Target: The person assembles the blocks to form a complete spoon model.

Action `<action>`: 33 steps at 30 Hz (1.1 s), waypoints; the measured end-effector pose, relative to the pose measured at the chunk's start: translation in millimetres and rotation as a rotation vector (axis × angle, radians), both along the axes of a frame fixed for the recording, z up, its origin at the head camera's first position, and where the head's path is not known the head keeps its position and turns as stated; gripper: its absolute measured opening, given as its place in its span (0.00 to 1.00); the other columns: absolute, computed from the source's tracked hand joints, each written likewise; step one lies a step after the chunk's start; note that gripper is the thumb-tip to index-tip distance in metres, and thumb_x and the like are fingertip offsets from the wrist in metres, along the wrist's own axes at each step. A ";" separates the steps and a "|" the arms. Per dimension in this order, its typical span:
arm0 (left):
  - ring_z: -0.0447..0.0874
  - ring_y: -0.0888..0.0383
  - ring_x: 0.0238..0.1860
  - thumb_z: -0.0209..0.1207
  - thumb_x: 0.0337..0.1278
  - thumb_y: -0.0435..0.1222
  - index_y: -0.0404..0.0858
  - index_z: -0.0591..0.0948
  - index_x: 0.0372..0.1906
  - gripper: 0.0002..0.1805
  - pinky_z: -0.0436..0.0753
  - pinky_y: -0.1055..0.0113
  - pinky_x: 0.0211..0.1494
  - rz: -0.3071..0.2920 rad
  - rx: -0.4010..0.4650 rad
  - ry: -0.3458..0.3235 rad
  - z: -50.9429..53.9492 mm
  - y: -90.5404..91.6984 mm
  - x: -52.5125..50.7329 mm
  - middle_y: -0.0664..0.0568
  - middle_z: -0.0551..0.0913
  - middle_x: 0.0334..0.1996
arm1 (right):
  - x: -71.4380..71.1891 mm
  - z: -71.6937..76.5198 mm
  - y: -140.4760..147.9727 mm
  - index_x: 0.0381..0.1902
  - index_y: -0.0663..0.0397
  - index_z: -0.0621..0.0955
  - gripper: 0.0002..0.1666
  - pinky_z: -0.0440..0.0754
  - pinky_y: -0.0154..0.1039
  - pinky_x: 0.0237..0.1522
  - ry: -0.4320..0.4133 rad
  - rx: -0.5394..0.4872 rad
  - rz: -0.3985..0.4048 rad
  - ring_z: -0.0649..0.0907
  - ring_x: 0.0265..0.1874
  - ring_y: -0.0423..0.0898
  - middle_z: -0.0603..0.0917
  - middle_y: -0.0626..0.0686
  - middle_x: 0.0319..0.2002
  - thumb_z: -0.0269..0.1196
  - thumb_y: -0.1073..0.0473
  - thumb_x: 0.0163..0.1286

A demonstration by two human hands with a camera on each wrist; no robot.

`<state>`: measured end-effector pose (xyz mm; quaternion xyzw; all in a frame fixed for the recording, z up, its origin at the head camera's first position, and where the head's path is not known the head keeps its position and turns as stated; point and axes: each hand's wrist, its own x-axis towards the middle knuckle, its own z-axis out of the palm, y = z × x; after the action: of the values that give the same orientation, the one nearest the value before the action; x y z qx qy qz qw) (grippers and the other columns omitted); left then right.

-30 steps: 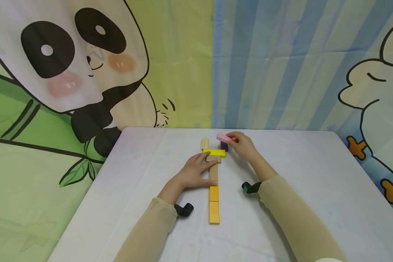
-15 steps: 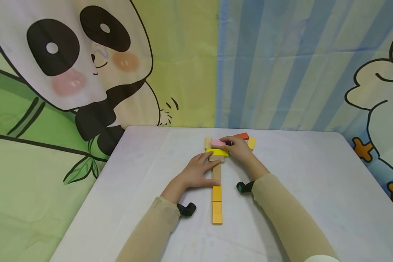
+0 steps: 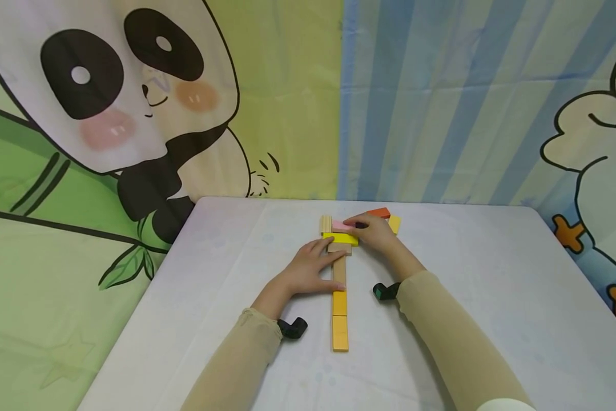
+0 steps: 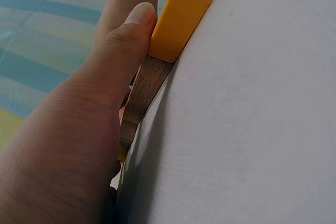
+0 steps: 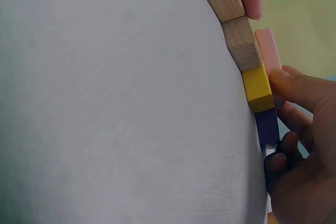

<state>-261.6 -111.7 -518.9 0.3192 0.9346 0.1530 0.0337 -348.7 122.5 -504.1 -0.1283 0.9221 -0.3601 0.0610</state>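
Note:
My right hand (image 3: 377,233) pinches a pink block (image 3: 341,226) by its right end, between thumb and fingers. In the right wrist view a yellow block (image 5: 257,87) and a purple block (image 5: 268,127) lie just below it. Whether the pink one rests on them I cannot tell. Spread over the line of blocks, my left hand (image 3: 309,268) touches a short tan block (image 3: 340,249) and a longer wooden block (image 3: 340,271) with its fingers. Its thumb lies at the joint between that wooden block and an orange block (image 4: 178,24).
A second orange block (image 3: 340,333) ends the line nearest me. A pale ridged block (image 3: 326,224) stands left of the pink one. Behind my right hand lie a red block (image 3: 379,213) and a pale yellow block (image 3: 394,224). White cloth covers the table (image 3: 467,274).
My right hand has brought the pink block down and left, beside the ridged block behind the yellow one. Since half a second ago it has shifted only slightly. The left hand stays on the line.

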 end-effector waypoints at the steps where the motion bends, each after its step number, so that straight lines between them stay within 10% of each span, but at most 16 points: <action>1: 0.49 0.43 0.78 0.47 0.41 0.82 0.71 0.57 0.75 0.51 0.52 0.44 0.78 0.000 0.002 0.002 0.1 0.0 -0.1 0.52 0.47 0.80 | 0.3 1.2 -0.3 0.56 0.34 0.84 0.16 0.70 0.57 0.68 0.004 0.008 0.008 0.75 0.64 0.53 0.80 0.50 0.60 0.62 0.47 0.72; 33: 0.50 0.44 0.78 0.47 0.43 0.81 0.70 0.57 0.75 0.50 0.52 0.45 0.78 0.002 0.002 0.007 0.0 0.2 -0.5 0.52 0.49 0.80 | 9.7 17.0 11.3 0.56 0.47 0.84 0.17 0.77 0.53 0.60 0.165 0.082 0.069 0.78 0.56 0.54 0.79 0.51 0.60 0.57 0.55 0.74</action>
<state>-262.1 -111.5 -518.9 0.3189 0.9349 0.1529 0.0301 -339.1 133.8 -487.1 -0.1864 0.9330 -0.3078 0.0025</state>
